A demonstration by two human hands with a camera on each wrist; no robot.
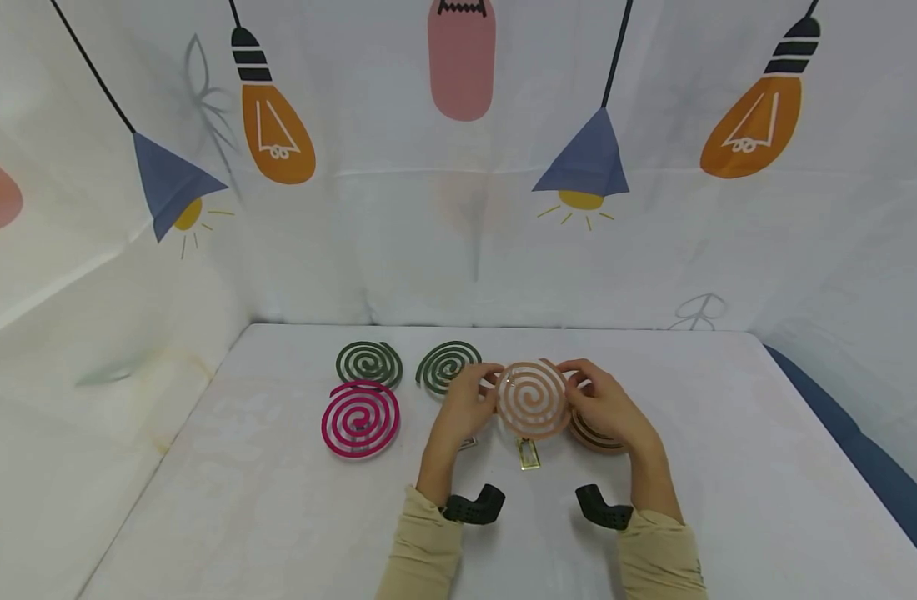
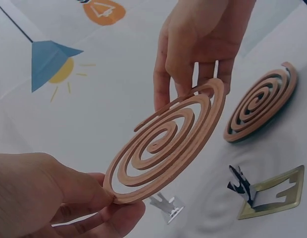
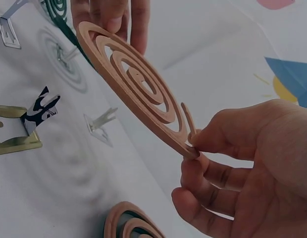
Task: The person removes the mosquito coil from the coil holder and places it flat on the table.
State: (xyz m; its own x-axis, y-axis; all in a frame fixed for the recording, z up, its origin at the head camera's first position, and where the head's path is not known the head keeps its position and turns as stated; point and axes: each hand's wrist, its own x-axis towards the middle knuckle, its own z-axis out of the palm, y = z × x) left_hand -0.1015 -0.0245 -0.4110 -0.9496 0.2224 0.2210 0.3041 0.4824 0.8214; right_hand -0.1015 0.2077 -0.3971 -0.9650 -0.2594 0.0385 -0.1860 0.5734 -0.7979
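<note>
A tan mosquito coil [image 1: 533, 400] is held up above the table, its spiral facing the head camera. My left hand [image 1: 469, 408] pinches its left edge between thumb and fingers. On the opposite edge, my right hand [image 1: 608, 412] grips the rim beside the loose outer end of the spiral, as the right wrist view shows. Below the coil lies a gold-coloured metal coil stand [image 2: 267, 210] with a bent-up prong. A silver stand [image 3: 96, 131] lies close by. Partly hidden under my right hand is another tan coil [image 2: 262, 99] with a dark green layer beneath it.
Two green coils, one at the back left [image 1: 368, 363] and one nearer my left hand [image 1: 445, 367], lie on the white table [image 1: 226, 500]. A pink coil [image 1: 360, 419] overlaps the left one. A printed curtain [image 1: 413, 225] hangs behind the table.
</note>
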